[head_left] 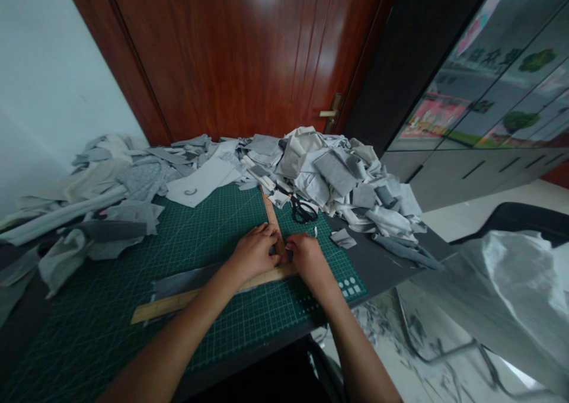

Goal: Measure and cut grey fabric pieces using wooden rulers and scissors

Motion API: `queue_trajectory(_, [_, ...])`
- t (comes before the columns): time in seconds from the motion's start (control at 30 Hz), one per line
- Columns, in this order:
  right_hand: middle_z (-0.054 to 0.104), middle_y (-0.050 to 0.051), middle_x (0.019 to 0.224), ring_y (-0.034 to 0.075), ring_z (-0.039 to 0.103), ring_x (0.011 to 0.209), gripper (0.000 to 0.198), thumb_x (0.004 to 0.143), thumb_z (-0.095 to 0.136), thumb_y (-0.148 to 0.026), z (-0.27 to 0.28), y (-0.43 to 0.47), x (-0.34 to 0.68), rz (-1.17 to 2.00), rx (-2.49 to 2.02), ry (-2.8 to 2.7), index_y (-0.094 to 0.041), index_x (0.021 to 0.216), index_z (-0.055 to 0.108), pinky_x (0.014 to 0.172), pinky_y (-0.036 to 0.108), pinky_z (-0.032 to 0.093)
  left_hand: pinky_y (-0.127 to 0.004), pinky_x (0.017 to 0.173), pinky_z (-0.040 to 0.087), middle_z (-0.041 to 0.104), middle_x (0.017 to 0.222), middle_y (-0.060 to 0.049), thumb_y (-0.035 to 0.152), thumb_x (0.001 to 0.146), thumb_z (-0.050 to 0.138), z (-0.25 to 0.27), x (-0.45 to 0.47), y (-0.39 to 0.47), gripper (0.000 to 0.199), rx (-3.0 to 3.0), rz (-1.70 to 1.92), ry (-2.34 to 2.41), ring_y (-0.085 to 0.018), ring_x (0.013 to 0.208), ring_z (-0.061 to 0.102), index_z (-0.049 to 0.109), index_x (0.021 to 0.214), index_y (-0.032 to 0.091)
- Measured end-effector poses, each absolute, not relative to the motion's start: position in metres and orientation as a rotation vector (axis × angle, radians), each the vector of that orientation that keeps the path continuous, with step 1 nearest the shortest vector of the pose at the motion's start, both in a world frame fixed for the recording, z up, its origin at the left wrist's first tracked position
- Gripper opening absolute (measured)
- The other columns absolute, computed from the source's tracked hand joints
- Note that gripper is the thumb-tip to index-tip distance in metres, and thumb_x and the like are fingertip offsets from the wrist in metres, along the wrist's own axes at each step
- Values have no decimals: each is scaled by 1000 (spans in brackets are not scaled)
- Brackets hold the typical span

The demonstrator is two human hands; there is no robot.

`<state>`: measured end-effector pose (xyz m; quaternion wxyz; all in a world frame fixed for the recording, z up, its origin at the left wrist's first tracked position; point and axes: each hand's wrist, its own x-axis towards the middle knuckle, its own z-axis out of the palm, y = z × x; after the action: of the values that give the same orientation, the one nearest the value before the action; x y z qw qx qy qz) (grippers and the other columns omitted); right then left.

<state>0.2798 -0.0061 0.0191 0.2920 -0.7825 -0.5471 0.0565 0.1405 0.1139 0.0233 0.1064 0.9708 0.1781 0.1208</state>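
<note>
A wooden L-square ruler (178, 302) lies on the green cutting mat (202, 228), one leg running left and the other toward the back. Part of a grey fabric strip (180, 281) shows beneath and behind its long leg. My left hand (258, 250) bears down near the ruler's corner, fingers bent over the upright leg. Close to its right side, my right hand (307, 256) has its fingers drawn together at the ruler's edge. Whatever the right fingertips pinch is hidden. Black-handled scissors (304, 211) rest just behind the right hand.
Heaped grey and white fabric scraps (335, 175) line the table's back, with more scraps (111, 219) at left. A white sheet (200, 184) lies on the mat's far side. A translucent plastic bag (502, 296) and a chair (511, 222) stand at right. Cuttings litter the floor.
</note>
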Motion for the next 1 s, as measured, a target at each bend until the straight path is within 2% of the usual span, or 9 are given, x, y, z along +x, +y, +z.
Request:
queue_trajectory(0.2, [74,8,82,19,67,78,18,89,63,-6,34,-15,274,212,-2132,-1476,-17,81,75,68,25,39,-41,117,42,61,137,-8,28,82,70,21,140,115,28,2880,372,505,-30,133,53,71,110,21])
queue_trajectory(0.43, [73,8,80,18,64,75,20,89,60,-4,43,-21,268,237,-2189,-1472,-17,83,74,64,26,34,-42,116,42,61,138,-8,29,84,69,18,140,116,37,2902,366,528,-30,132,54,70,119,20])
queue_trajectory(0.6, [69,5,74,17,62,74,23,86,59,-3,46,-27,269,278,-2187,-1528,-17,74,72,66,27,34,-42,119,40,60,141,-8,31,85,69,21,141,114,38,2894,340,546,-30,135,53,71,121,21])
queue_trajectory(0.77, [69,6,78,18,60,75,21,86,60,-6,46,-30,270,296,-2191,-1547,-18,72,70,67,27,34,-42,120,38,59,144,-8,33,85,70,23,141,113,39,2888,305,572,-31,138,50,71,122,21])
queue_trajectory(1.0, [72,8,85,20,64,79,14,90,59,-9,44,-23,267,301,-2178,-1478,-18,88,71,68,27,36,-41,120,39,58,144,-9,32,85,70,23,141,113,43,2900,312,559,-30,139,49,68,126,20])
